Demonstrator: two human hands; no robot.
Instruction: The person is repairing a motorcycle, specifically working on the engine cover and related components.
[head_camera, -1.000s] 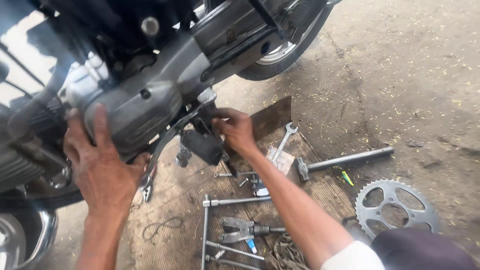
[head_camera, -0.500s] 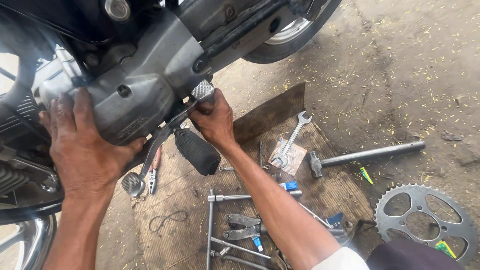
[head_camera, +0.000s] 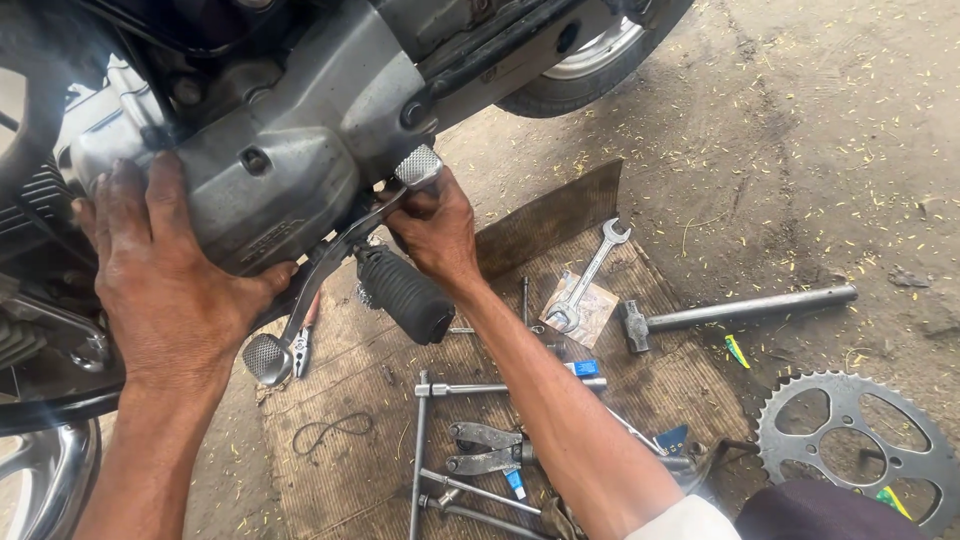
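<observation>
The right hand (head_camera: 437, 225) is curled around the rear end of the gear shift lever (head_camera: 335, 255), its fingers closed just beneath the lever's ribbed metal pedal pad (head_camera: 418, 165). The lever runs down and to the left from there, under the engine's side cover, and ends in a second round pad (head_camera: 267, 357) near the left wrist. The left hand (head_camera: 165, 280) lies flat and spread against the grey engine cover (head_camera: 270, 175), palm pressed on it, gripping nothing.

Right below the right hand, the black rubber footpeg (head_camera: 405, 293) sticks out toward the viewer, crowding the space under the lever. The rear tyre (head_camera: 600, 70) stands behind the engine at the top.

Under the right forearm a piece of brown corrugated cardboard (head_camera: 340, 480) is spread on the concrete, strewn with tools. A combination wrench (head_camera: 590, 275) lies on a small packet, a hammer with a long metal handle (head_camera: 735, 308) lies partly off the cardboard's right edge, a T-handle socket wrench (head_camera: 470, 388) lies crosswise with another upright beside it, and pliers (head_camera: 490, 450) sit close to the forearm. A thin loop of wire (head_camera: 330, 430) lies to the left. Well apart on the bare floor at the right rests a toothed chain sprocket (head_camera: 850, 445).
</observation>
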